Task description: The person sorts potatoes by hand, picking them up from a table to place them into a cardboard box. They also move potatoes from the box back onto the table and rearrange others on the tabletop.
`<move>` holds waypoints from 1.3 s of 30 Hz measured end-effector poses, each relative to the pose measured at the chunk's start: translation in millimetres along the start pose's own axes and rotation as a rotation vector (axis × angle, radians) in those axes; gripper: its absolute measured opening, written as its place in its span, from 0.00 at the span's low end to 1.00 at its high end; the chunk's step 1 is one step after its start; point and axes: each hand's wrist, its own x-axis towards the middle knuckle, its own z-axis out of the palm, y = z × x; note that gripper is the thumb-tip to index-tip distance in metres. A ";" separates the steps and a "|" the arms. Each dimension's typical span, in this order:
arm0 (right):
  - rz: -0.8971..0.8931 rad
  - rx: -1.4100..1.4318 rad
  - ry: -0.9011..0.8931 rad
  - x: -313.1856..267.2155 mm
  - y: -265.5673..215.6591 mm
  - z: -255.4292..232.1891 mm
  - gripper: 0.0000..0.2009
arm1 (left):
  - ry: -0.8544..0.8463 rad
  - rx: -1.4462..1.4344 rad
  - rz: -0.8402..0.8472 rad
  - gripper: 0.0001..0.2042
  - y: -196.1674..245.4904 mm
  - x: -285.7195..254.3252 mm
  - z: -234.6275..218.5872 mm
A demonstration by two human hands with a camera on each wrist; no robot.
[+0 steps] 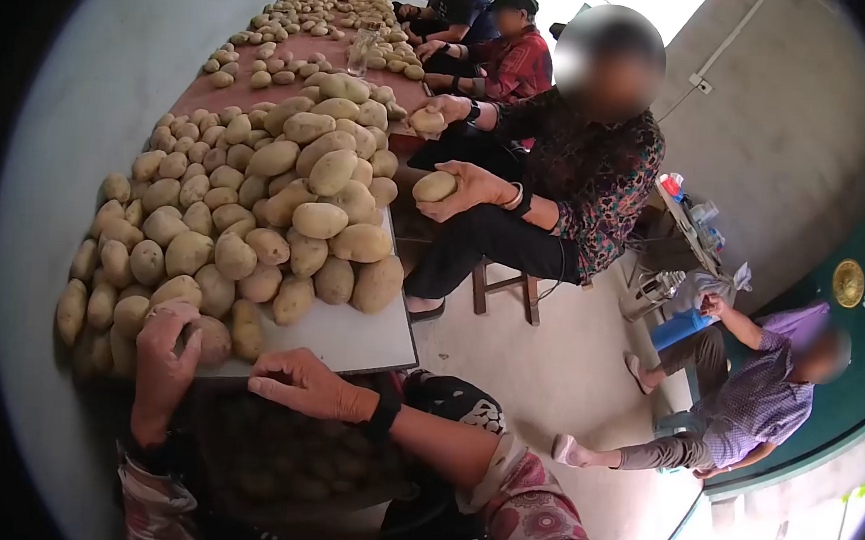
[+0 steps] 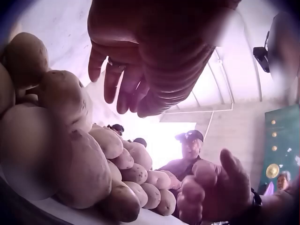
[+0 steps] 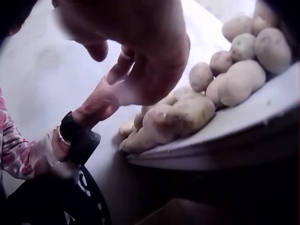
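My left hand [image 1: 165, 362] is at the near left corner of the table, its fingers over the front of a large potato pile [image 1: 188, 253]. In the left wrist view those fingers [image 2: 112, 84] extend downward, a ring on one, with nothing in them. A roundish potato [image 1: 211, 341] lies right beside the thumb, and a longer potato [image 1: 247, 330] stands next to it. My right hand [image 1: 309, 384] hovers at the table's front edge, bare of any object, its fingers loosely bent in the right wrist view.
Below the table edge, a dark container [image 1: 309, 462] holds many potatoes. Across the corner sits a person [image 1: 598, 191] with a potato in each hand. More people sit further along the red tabletop [image 1: 204, 100]; a glass jar [image 1: 360, 52] stands there. Another person [image 1: 745, 392] sits at the right.
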 end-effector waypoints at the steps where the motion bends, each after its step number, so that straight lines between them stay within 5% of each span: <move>1: 0.062 0.046 -0.038 -4.1 13.1 2.2 0.14 | -0.008 0.030 0.020 0.09 2.5 0.2 0.8; 6: 0.070 -0.201 -0.210 -1.6 79.9 63.8 0.12 | 0.043 0.131 0.056 0.09 -9.4 -13.8 -48.8; 9: -0.215 -0.577 -0.153 0.2 225.6 141.5 0.13 | 0.094 0.121 0.047 0.09 -15.3 -20.7 -64.0; 11: 0.142 -1.140 -0.368 -4.8 261.1 206.8 0.13 | 0.114 0.129 0.061 0.09 -17.6 -28.3 -77.5; 20: 0.326 -1.106 -0.332 -44.5 295.0 225.7 0.13 | 0.171 0.086 0.019 0.09 -20.2 -40.0 -95.1; 29: 0.481 -1.072 -0.290 -49.3 290.0 163.5 0.13 | 0.188 0.106 0.002 0.09 -20.8 -45.1 -104.7; 36: 0.586 -1.008 -0.266 -60.1 317.0 199.8 0.13 | 0.201 0.117 0.028 0.09 -24.6 -50.7 -104.7; 39: 0.604 -1.144 -0.468 -56.9 292.1 201.4 0.12 | 0.203 0.099 0.012 0.09 -25.5 -51.8 -105.6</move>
